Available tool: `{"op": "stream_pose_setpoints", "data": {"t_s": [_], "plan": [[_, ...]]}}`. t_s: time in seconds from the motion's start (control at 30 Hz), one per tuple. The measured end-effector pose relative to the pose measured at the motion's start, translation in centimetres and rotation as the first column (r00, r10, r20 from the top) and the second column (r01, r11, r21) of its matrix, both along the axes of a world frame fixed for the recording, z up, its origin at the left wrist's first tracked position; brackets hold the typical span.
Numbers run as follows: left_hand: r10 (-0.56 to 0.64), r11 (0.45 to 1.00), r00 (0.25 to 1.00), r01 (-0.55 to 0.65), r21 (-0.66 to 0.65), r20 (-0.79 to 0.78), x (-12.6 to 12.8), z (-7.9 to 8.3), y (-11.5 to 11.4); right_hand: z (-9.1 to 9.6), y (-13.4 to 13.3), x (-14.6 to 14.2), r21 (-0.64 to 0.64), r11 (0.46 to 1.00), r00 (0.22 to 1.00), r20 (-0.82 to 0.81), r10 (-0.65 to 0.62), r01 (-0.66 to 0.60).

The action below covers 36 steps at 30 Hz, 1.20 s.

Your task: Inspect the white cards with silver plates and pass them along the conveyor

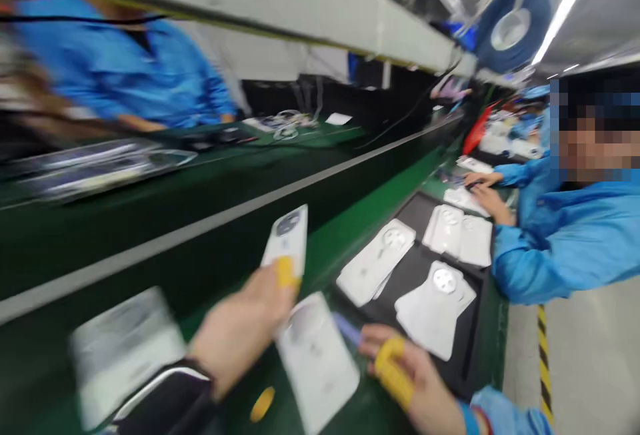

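Note:
My left hand (245, 321), a yellow finger cot on one finger, grips a white phone back cover (293, 238) by its lower end and holds it tilted up above the bench. My right hand (405, 368) wears yellow finger cots too; its fingers are closed on a slim purple tool (347, 328), blurred, of a kind I cannot make out. Between the hands a white phone back panel (317, 368) lies on the green bench, the tool's tip near its right edge. Beside it is a loose yellow finger cot (263, 403).
A black tray (413, 211) at right bears stacks of white panels (377, 261). A blurred clear-and-white stack (127, 355) lies at left. Beyond a raised ledge (200, 238) sits a person in blue (135, 68); another person (560, 235) works at right.

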<state>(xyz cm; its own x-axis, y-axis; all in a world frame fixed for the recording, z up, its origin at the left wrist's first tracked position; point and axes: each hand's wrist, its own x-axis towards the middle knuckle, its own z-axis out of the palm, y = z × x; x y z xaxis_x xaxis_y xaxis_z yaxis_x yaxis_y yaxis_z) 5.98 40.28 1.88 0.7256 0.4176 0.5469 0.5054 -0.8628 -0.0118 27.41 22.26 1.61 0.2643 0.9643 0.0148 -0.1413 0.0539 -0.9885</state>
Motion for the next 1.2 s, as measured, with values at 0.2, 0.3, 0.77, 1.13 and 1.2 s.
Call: {"op": "stream_pose_setpoints", "data": {"t_s": [0.2, 0.3, 0.77, 1.13, 1.2], "plan": [[0.054, 0.941, 0.92, 0.084, 0.329, -0.388, -2.9, -0.8, -20.1, -1.4, -1.9, -7.7, -0.199, 0.933, 0.936, -0.25, 0.247, -0.299], [-0.057, 0.997, 0.972, 0.066, 0.033, -0.229, -3.2, -2.4, -24.0, -2.5, -1.9, -8.6, -0.202, 0.93, 0.949, -0.131, 0.287, -0.309], [0.938, 0.109, 0.201, 0.605, -0.789, 0.284, -3.2, 0.7, -27.4, 0.3, -8.2, -9.6, 0.13, 0.924, 0.756, 0.62, 0.208, -0.361], [0.878, 0.185, 0.306, 0.492, -0.851, 0.368, -3.4, 1.8, -29.7, 1.3, -8.8, -10.2, 0.292, 0.877, 0.752, 0.649, 0.11, -0.381], [0.865, 0.234, 0.302, 0.464, -0.855, 0.4, -3.2, 2.2, -29.7, 1.4, -8.7, -10.3, 0.266, 0.903, 0.811, 0.568, 0.136, -0.338]]}}
